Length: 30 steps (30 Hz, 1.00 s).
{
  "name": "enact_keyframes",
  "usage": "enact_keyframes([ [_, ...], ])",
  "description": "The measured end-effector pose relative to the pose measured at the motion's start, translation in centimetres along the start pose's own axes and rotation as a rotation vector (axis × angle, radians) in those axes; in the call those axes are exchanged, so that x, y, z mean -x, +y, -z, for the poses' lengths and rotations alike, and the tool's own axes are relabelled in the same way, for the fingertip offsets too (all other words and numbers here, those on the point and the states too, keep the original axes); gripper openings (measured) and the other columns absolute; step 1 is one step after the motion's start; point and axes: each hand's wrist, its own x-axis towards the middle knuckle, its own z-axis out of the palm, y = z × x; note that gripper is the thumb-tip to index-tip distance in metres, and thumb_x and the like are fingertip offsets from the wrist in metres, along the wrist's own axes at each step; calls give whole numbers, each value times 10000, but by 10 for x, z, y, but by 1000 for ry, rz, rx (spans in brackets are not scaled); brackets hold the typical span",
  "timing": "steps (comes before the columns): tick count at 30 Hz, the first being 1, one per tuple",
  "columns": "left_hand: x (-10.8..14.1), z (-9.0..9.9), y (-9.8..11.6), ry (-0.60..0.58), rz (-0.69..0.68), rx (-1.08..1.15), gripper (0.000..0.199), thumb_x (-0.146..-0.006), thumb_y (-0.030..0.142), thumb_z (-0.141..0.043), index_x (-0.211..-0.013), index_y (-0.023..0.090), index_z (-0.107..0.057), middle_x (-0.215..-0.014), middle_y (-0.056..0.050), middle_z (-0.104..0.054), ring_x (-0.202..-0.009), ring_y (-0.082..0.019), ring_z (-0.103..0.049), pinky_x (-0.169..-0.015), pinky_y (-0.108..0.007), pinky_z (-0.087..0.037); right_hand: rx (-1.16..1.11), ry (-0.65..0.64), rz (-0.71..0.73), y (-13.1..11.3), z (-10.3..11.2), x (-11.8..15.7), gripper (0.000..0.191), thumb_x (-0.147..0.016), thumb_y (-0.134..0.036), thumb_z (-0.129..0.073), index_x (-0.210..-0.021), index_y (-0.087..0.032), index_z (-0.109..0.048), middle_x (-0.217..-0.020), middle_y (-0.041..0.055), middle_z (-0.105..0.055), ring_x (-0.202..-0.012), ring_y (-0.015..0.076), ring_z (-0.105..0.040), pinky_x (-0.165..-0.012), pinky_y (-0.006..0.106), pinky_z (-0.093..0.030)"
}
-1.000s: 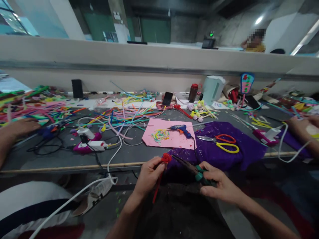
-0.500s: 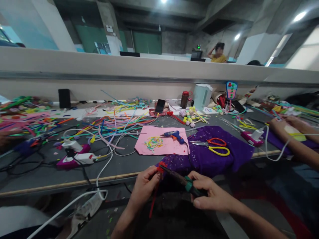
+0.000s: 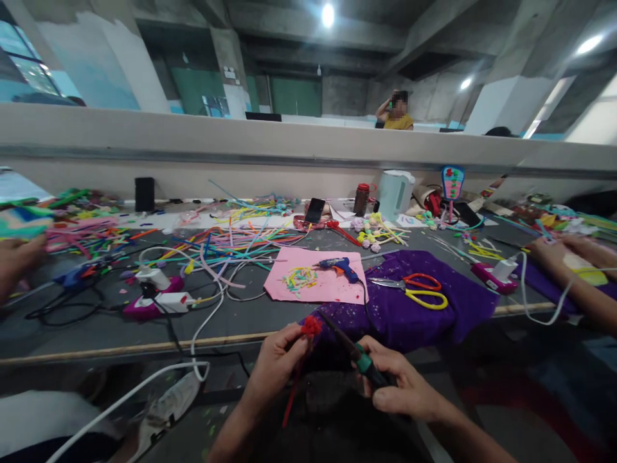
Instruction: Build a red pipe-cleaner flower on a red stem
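Observation:
Pinched between the thumb and fingers of my left hand (image 3: 277,360) is a red pipe-cleaner flower (image 3: 311,325), its red stem (image 3: 290,402) hanging below the hand. My right hand (image 3: 400,382) is wrapped round the green-and-black handle of a long, dark, tapered tool (image 3: 348,341); its exact kind is unclear. The tool's tip points up and left, close to the flower but apart from it. Beyond both hands, a blue glue gun (image 3: 341,266) and small cut pieces (image 3: 299,279) lie on a pink sheet (image 3: 289,260). Scissors (image 3: 409,287) with red and yellow handles rest on purple cloth (image 3: 434,328).
Pipe cleaners (image 3: 231,241) lie in a heap behind the sheet. Power strips (image 3: 159,302) and white cables stand to the left, another power strip (image 3: 494,276) to the right. A kettle (image 3: 396,193) is at the back. Other people's hands are at both sides.
The tool's tip has come away from the red flower, leaving a gap. More of the flower shows. The camera view has shifted slightly, and a hand at the far left now holds something colourful.

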Motion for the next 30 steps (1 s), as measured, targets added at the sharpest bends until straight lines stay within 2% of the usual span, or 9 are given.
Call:
enact_keyframes([
  [2, 1, -2, 2, -3, 21, 46, 230, -767, 331, -546, -674, 135, -625, -614, 3, -490, -570, -102, -399, -524, -209, -317, -25, 9, 35, 2, -1, 0, 399, -740, -546, -543, -738, -151, -589, -906, 61, -501, -870, 197, -504, -759, 315, -418],
  [5, 2, -5, 4, -20, 123, 205, 247, -754, 363, -574, -710, 125, -619, -558, 24, -469, -464, -59, -326, -438, -196, -229, -3, 18, 60, 2, 0, 1, 333, -752, -488, -556, -786, -160, -600, -982, 72, -512, -928, 216, -506, -812, 342, -409],
  [9, -1, -5, 1, -7, 229, 394, 286, -694, 371, -637, -808, 109, -654, -604, -5, -564, -398, -32, -329, -387, -191, -180, 90, 54, 113, 5, 8, 2, 235, -757, -389, -575, -871, -186, -608, -1036, 73, -504, -984, 236, -487, -846, 365, -393],
  [12, -4, -2, -1, -2, 251, 500, 278, -675, 360, -656, -808, 116, -668, -594, -3, -577, -375, -22, -342, -367, -180, -176, 138, 86, 140, 6, 11, 1, 212, -763, -340, -573, -921, -203, -601, -1017, 69, -508, -986, 239, -483, -853, 372, -389],
  [16, -4, 0, 0, -9, 256, 576, 280, -649, 359, -681, -781, 112, -676, -563, 2, -569, -360, -17, -349, -347, -169, -168, 169, 69, 178, 5, 8, -4, 223, -778, -382, -543, -885, -192, -594, -992, 77, -500, -934, 236, -500, -794, 366, -426],
  [22, -2, 4, -9, 4, 235, 565, 311, -648, 383, -682, -801, 113, -685, -574, -10, -577, -364, -20, -351, -351, -168, -172, 501, 62, 173, 3, 12, -11, 83, -799, -235, -552, -865, -185, -556, -953, 70, -498, -862, 189, -511, -725, 311, -434],
  [25, -1, 6, -22, 33, 175, 505, 322, -671, 410, -659, -819, 126, -690, -603, -20, -593, -391, -30, -361, -372, -174, -204, 622, 31, 147, 7, 22, -7, 45, -799, -213, -549, -823, -178, -536, -958, 80, -503, -861, 193, -516, -710, 310, -441],
  [30, 1, 7, -45, 46, 107, 346, 276, -739, 387, -608, -850, 147, -689, -635, -23, -590, -449, -56, -378, -414, -194, -257, 734, -3, 110, 19, 29, 6, 82, -776, -219, -578, -824, -171, -532, -1014, 111, -508, -877, 211, -527, -697, 326, -459],
])
